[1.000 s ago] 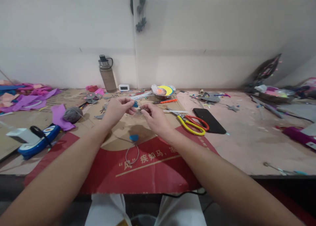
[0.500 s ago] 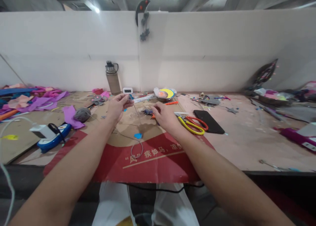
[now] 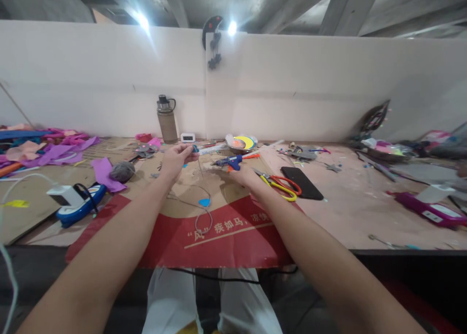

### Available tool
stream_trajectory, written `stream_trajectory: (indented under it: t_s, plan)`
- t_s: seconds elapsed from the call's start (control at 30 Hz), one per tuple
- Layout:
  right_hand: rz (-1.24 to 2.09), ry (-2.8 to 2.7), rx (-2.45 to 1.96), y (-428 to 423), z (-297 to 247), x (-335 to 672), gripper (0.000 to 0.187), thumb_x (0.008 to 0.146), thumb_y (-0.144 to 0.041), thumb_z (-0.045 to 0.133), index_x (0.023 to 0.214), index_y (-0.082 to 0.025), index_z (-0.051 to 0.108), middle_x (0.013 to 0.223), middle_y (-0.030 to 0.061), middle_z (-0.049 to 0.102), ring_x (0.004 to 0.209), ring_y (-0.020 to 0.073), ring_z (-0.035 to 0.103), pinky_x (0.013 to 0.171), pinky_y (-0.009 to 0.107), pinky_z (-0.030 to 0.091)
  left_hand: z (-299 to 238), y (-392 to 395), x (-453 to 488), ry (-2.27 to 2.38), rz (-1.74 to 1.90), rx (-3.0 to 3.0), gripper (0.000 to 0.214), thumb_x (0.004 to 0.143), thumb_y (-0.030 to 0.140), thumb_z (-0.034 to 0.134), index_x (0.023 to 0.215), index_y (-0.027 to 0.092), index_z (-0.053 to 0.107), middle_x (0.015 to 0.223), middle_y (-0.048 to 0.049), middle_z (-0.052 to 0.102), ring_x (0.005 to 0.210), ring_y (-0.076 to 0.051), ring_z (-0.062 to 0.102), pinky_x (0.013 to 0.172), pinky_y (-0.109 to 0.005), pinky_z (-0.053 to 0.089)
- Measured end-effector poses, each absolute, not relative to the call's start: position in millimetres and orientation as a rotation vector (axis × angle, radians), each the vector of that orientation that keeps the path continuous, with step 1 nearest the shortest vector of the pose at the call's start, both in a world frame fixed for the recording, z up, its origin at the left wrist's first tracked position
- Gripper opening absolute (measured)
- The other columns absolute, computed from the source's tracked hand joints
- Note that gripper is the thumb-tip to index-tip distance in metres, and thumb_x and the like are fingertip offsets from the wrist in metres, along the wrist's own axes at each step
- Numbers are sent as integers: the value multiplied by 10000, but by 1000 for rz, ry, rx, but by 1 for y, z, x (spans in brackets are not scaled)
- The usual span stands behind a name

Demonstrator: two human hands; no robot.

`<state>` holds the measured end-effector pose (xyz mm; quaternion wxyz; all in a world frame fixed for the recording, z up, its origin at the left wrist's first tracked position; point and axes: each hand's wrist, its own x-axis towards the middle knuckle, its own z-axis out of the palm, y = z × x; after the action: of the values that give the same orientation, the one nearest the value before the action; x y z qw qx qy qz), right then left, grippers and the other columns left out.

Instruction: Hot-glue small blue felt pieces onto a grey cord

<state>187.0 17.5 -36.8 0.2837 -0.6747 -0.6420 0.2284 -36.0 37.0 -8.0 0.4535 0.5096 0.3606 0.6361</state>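
My left hand [image 3: 177,158] is raised over the cardboard sheet [image 3: 219,237], its fingers pinched on a small blue felt piece [image 3: 195,149] from which a thin grey thread [image 3: 201,171] hangs. The thread runs down to a blue teardrop felt piece [image 3: 205,202] and a loop lying on the cardboard. My right hand [image 3: 246,173] reaches forward and closes on a blue glue gun [image 3: 229,163] with an orange tip, just left of the scissors.
Yellow- and red-handled scissors [image 3: 279,184] and a black phone [image 3: 301,182] lie to the right. A grey yarn ball [image 3: 121,171], purple felt scraps [image 3: 54,151], a blue device [image 3: 80,203], a water bottle [image 3: 165,119] and a small bowl [image 3: 241,143] stand behind. White partition wall at back.
My right hand let go of the thread end, moved forward and took hold of the blue glue gun. My left hand lifted the small blue piece up and away; the camera tilted upward.
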Motion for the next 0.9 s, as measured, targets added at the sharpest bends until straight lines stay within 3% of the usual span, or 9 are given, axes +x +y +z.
stream_trajectory:
  t_s: [0.13, 0.3, 0.47, 0.9]
  plan:
    - [622, -1556, -1474, 11, -30, 185, 377, 822, -256, 451, 1189, -175, 487, 991, 62, 657, 751, 151, 635, 659, 267, 526, -8, 36, -38, 947, 1591, 1312, 280, 683, 364, 777, 791, 124, 683, 722, -38, 684, 589, -110, 638, 532, -209, 517]
    - [777, -1494, -849, -8, -24, 175, 369, 810, -255, 522, 1171, -229, 450, 1097, 55, 623, 763, 141, 612, 686, 293, 546, -10, 36, -35, 931, 1606, 1266, 263, 677, 345, 783, 767, 122, 674, 687, -28, 676, 574, -101, 628, 603, -236, 531]
    - [676, -1669, -862, -14, -25, 171, 245, 843, -256, 515, 1087, -237, 506, 970, 35, 635, 651, 133, 549, 644, 301, 501, -11, 35, -30, 912, 1575, 1242, 226, 682, 298, 779, 748, 115, 666, 685, -30, 677, 583, -109, 641, 652, -263, 540]
    - [543, -1805, -915, -14, -27, 174, 269, 872, -259, 501, 1138, -221, 515, 951, 59, 634, 818, 194, 584, 720, 336, 477, -7, 30, -27, 893, 1590, 1243, 274, 650, 339, 808, 761, 117, 692, 693, -47, 698, 605, -121, 653, 684, -272, 556]
